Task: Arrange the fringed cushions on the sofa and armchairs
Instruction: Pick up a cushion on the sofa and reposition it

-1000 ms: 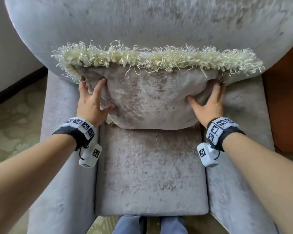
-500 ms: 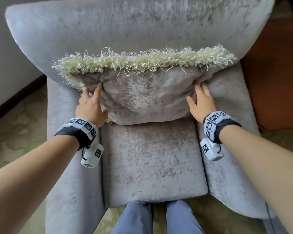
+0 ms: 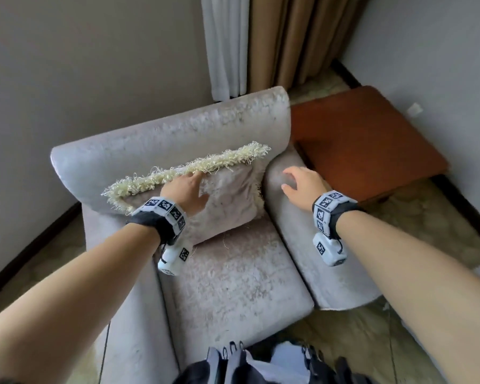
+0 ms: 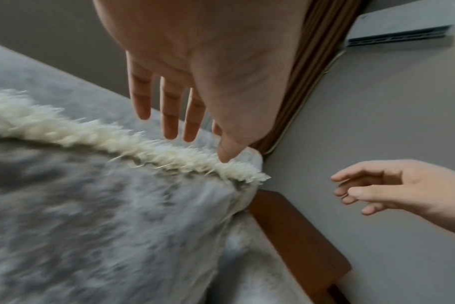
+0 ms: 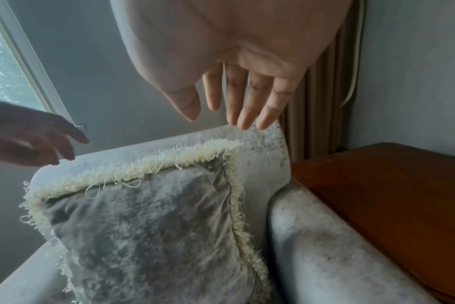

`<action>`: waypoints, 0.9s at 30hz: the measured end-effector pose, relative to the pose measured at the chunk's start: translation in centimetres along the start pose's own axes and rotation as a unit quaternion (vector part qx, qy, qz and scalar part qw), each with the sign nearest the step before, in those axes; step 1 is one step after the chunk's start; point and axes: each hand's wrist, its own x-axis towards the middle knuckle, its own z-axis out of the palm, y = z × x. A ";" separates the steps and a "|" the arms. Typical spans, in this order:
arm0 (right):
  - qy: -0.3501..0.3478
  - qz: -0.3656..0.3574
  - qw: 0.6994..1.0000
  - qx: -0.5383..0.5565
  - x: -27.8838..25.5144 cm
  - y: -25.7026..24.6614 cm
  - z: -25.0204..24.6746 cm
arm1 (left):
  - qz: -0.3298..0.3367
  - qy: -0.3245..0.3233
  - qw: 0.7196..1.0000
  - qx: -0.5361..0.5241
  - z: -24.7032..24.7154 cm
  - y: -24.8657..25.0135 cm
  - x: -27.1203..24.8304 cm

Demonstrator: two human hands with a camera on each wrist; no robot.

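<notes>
Both hands lifted off cushion (image 3: 227, 195), left hand (image 3: 186, 189) and right hand (image 3: 302, 184) grips released, cushion's lower edge hidden.

Grey armchair (image 3: 233, 286), fringed cushion (image 3: 233, 195) apparently leaning against its backrest

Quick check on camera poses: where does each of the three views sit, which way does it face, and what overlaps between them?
Head: worn on the head, looks forward and down at the grey velvet armchair; both forearms, left hand, right hand show.
Left wrist: under the left palm, looks along the fingers over the grey cushion with cream fringe; right hand shows too.
Right wrist: under the right palm, looks toward the chair back; left hand shows at left.
Shared: all three see the cushion and the brown wooden side table.
</notes>
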 end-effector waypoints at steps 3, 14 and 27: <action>0.031 0.003 0.999 0.010 -3.0 1.6 -3.2 | 0.060 0.026 0.998 0.013 -2.6 5.1 0.2; 0.126 0.087 0.987 -0.052 -18.5 16.0 -16.7 | 0.239 0.048 0.970 0.027 -5.0 30.8 -2.4; 0.246 0.285 0.924 -0.065 -42.0 37.1 -30.1 | 0.447 0.071 0.890 0.053 -6.3 64.1 -8.6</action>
